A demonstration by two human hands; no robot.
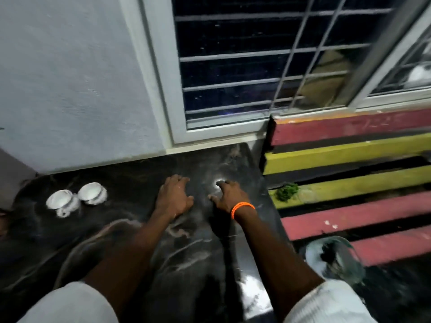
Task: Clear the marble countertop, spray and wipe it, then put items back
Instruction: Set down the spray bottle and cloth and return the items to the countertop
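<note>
Both your hands are down on the marble countertop (130,229), near the back-right corner by the window (233,66); left hand (173,198) lies palm-down w/ fingers spread and relaxed, gripping nothing; right hand (229,197), the one w/ the orange wristband (242,208), is likewise released, fingers out toward a bright glare spot on the stone, no cloth or bottle in it. Frame's blurry, so can't tell if fingertips press or just rest. My read: you're bracing or feeling the surface, not wiping, since nothing's under either palm.

Two white cups (77,199) sit together at the left of the slab, touching or nearly so, well apart from your hands; prob. parked there as a pair so they lift in one go. So clearing isn't done yet, IMO, unless they're items already put back; can't say which.

No spray or rag in view. A glass jar (333,259) sits off the counter to the right, below the edge, near the red/yellow painted steps (349,150); a green sprig (286,191) lies on a yellow step.
</note>
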